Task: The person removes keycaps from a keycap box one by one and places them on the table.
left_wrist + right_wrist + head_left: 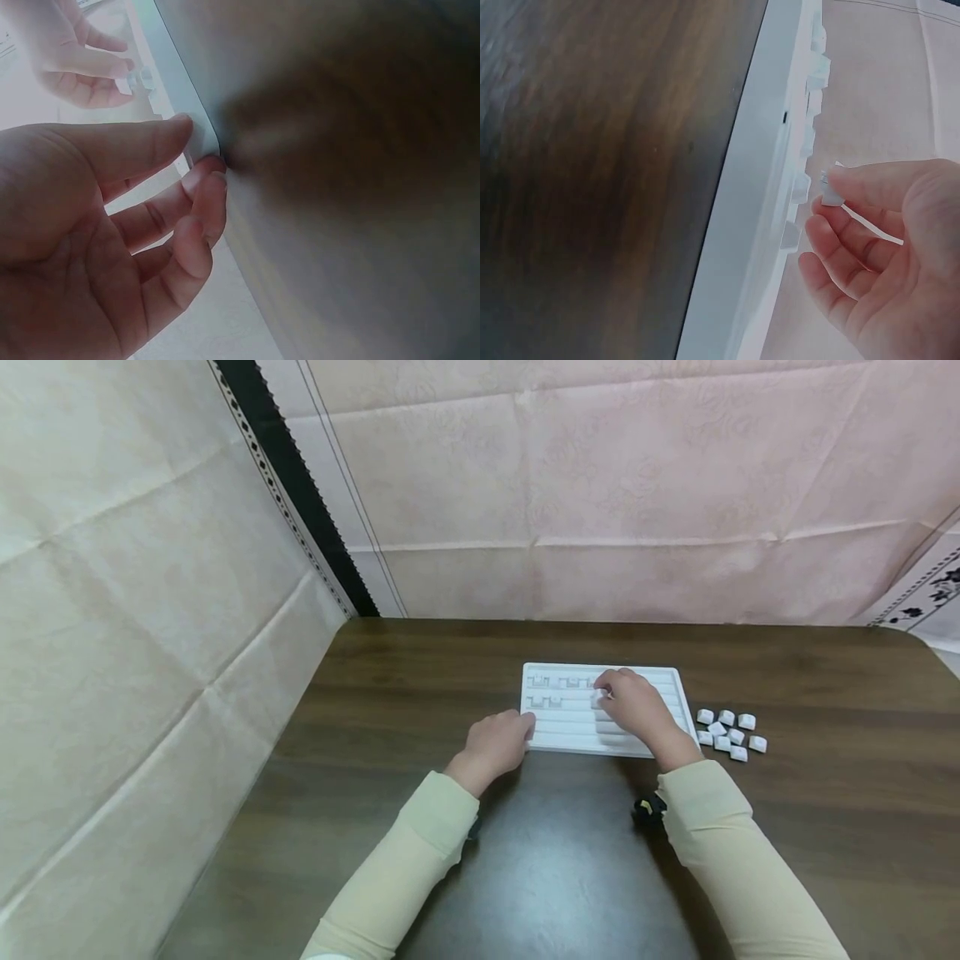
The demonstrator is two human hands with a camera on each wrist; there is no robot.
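A white rectangular board [570,737] with raised horizontal ridges lies on the brown table; small pale pieces stand along its back rows at the left. My left hand [497,743] grips the board's front left corner, its thumb on top and fingertips at the edge in the left wrist view. Over the board's right half, my right hand [639,706] pinches a small white keycap-like piece [832,196] between thumb and index finger. In the right wrist view that piece is held just off the board, near the pieces along it. The right hand hides part of the ridges in the head view.
Several loose white keycap-like pieces [737,737] lie in a cluster on the table [840,793] just right of the board. Pale cloth [637,485] hangs behind the table's far edge, and another cloth [150,610] hangs along the left side.
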